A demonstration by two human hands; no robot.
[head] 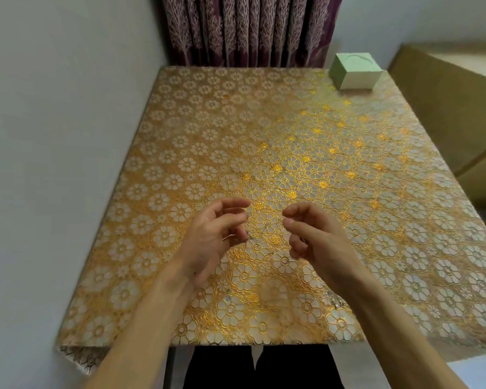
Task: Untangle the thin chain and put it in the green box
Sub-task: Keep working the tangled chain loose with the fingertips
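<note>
Left hand [208, 237] pinches the thin chain [249, 236] above the table's [180, 136] near edge. Right hand [317, 240] curled, grip unclear. Green box [354, 71] at far right corner.

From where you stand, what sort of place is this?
Likely a room in a home: a gold floral tablecloth, a purple curtain behind it, and a green box on its far corner.

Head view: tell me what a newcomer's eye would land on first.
The gold flower-patterned tablecloth fills the middle of the view, shining brightest toward the right. Over its near half, the left hand and right hand hover with curled fingers facing each other; whether they pinch anything is too fine to make out. A pale green box sits at the far right corner, near a purple curtain.
</note>
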